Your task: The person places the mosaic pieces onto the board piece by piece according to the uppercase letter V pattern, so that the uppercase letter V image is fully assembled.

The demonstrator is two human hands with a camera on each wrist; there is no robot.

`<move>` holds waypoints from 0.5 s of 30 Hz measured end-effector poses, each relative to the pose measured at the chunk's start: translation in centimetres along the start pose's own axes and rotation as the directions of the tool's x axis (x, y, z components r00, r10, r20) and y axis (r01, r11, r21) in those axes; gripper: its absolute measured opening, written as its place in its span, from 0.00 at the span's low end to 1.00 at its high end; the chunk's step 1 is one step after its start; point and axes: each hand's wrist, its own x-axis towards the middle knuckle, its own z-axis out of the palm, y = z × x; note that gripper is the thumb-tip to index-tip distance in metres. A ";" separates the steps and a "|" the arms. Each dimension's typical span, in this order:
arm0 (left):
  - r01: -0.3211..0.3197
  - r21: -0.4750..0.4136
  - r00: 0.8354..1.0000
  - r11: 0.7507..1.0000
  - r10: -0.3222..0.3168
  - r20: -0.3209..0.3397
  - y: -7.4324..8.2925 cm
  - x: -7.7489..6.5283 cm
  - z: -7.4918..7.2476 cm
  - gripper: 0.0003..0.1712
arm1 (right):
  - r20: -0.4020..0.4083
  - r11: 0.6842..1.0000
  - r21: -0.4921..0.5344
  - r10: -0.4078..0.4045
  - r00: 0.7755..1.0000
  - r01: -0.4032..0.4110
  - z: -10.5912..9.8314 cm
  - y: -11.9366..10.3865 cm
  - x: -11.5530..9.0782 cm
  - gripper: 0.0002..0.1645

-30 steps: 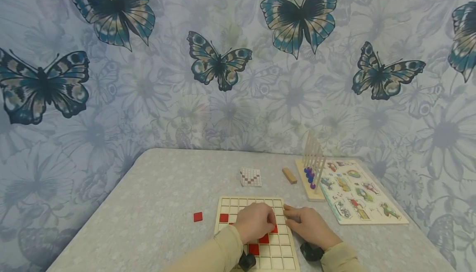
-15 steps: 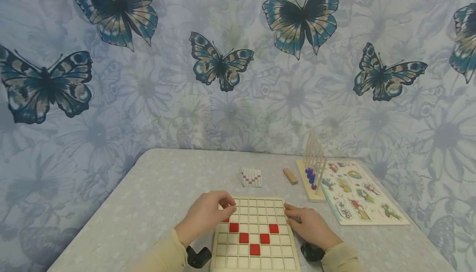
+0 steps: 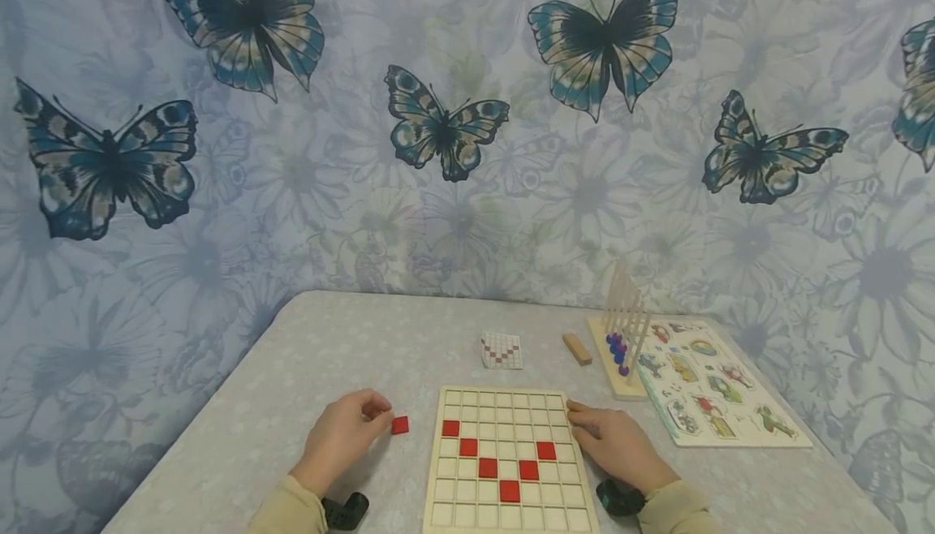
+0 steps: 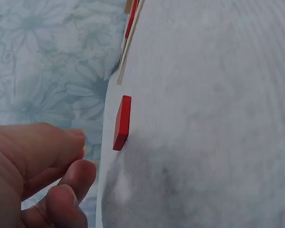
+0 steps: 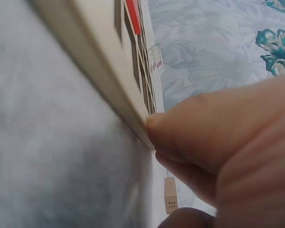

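A square wooden grid board (image 3: 593,510) lies in front of me, with several red tiles (image 3: 509,491) in its cells forming a V-like diagonal pattern. To its left, one loose red tile (image 3: 400,425) rests on the table. My left hand (image 3: 349,435) hovers beside that tile, thumb and fingers loosely bent. In the left wrist view a gap separates the fingertips (image 4: 77,137) from the red tile (image 4: 122,123), and nothing is held. My right hand (image 3: 621,446) rests at the board's right edge near the far corner; in the right wrist view a fingertip touches the wooden rim (image 5: 109,78).
Behind the board lies a small pattern card (image 3: 501,350) with a printed grid. A wooden block (image 3: 577,349) sits right of it. Farther right stand a peg rack (image 3: 617,388) with blue and purple beads and a picture puzzle board (image 3: 738,380). A butterfly-patterned wall rises behind the table.
My left hand has moved from over the board's right-hand tiles leftward off the board to the loose red tile. The right hand has stayed at the board's edge.
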 end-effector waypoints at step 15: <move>-0.029 -0.004 0.998 1.000 0.029 0.050 -1.1 0.0 0.8 0.14 | 0.011 0.999 0.051 -0.005 1.000 0.005 -0.4 -0.2 -0.2 0.21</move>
